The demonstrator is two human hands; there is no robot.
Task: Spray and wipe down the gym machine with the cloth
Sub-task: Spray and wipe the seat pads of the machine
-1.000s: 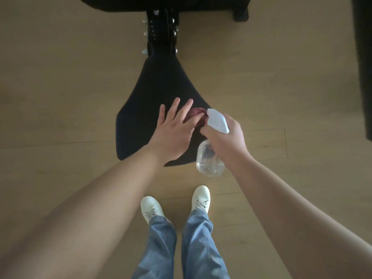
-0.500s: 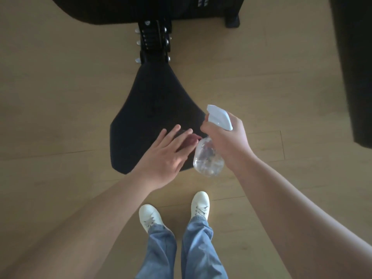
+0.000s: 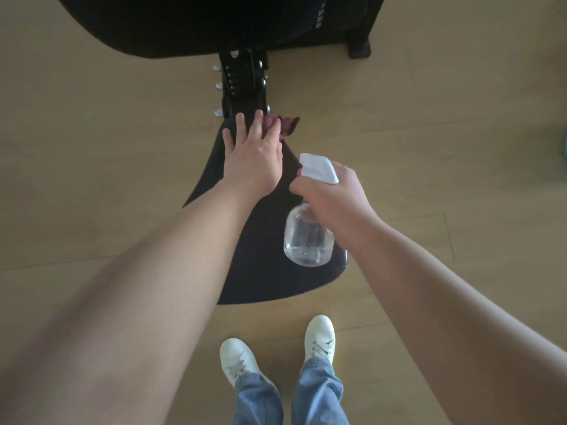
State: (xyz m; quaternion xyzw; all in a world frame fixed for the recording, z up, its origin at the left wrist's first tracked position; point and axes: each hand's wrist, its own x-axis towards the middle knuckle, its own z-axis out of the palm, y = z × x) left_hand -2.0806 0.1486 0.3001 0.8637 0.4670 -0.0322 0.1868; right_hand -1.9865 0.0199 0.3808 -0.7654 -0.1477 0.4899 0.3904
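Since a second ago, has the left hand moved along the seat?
Yes. The left hand slid the cloth from the wide near end of the seat to its narrow end by the bolted post.

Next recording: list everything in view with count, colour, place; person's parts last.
seat pad: one, black, centre
cloth: one, dark red, seat pad's narrow far end
spray bottle: one, clear with white head, over seat pad's right side
adjuster post: one, black with silver bolts, beyond seat pad
large pad: one, black, top edge
floor: one, light wood, all around
shoes: two, white, bottom centre
jeans legs: two, blue, bottom centre
left hand: one, presses the cloth
right hand: one, grips the spray bottle
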